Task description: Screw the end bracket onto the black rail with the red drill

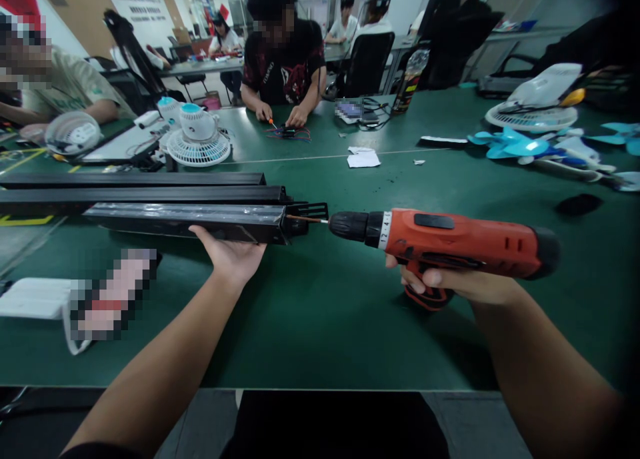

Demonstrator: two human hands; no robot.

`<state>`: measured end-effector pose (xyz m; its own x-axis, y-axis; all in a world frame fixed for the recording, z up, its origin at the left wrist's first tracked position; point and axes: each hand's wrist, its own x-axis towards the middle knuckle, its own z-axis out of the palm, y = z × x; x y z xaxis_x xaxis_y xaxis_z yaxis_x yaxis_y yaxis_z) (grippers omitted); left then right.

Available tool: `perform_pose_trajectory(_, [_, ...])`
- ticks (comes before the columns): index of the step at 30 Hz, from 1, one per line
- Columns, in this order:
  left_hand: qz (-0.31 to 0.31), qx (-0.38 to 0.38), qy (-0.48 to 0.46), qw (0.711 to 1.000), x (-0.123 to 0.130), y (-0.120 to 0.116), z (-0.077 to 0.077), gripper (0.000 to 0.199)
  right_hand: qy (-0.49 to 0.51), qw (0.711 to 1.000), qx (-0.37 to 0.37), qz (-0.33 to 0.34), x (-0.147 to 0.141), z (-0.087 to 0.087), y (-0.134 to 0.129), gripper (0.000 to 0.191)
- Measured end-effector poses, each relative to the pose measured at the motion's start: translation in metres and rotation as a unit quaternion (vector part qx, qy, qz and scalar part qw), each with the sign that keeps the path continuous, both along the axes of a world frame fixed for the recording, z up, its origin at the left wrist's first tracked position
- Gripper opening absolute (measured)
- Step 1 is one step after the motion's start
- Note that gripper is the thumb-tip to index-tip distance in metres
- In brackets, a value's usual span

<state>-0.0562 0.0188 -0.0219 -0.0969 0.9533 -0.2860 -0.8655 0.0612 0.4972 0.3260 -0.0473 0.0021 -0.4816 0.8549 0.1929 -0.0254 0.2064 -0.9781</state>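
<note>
My right hand [440, 280] is wrapped round the handle of a red and black cordless drill [465, 242], which points left. A long thin bit [313, 219] sticks out of its black chuck and reaches the near end of a long black rectangular bar [200, 222]. Underneath that bar, my left hand [235, 255] supports and grips it, thumb up along its side; the other fingers are hidden below. Black brackets stick out at the bar's right end, beside the bit. Whether the tip sits in a screw is too small to tell.
Two more long black bars [140, 195] lie just behind. Fan parts [197, 142] stand at the back left, blue fan blades [515, 144] at the right. A white paper scrap [363, 157] and a bottle [411, 82] are farther back. Across the table, a person [285, 59] handles wires.
</note>
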Motion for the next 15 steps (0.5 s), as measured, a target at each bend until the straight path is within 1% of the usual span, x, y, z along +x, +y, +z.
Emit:
perform_pose_trajectory(6, [0.018,-0.021,0.029,0.999,0.0066,-0.0024,0.0085,0.111,0.023,1.000,0.003,0.015,0.0005,-0.0020,0.0010,0.034])
perform_pose_trajectory(10, [0.014,-0.010,0.023,1.000,0.0059,-0.0024,0.0080,0.108,0.021,1.000,0.005,0.022,0.0004,-0.0023,0.0015,0.034])
perform_pose_trajectory(15, [0.012,-0.006,0.024,1.000,0.0024,-0.0010,0.0035,0.109,0.019,1.000,0.012,0.017,0.0015,-0.0031,0.0012,0.036])
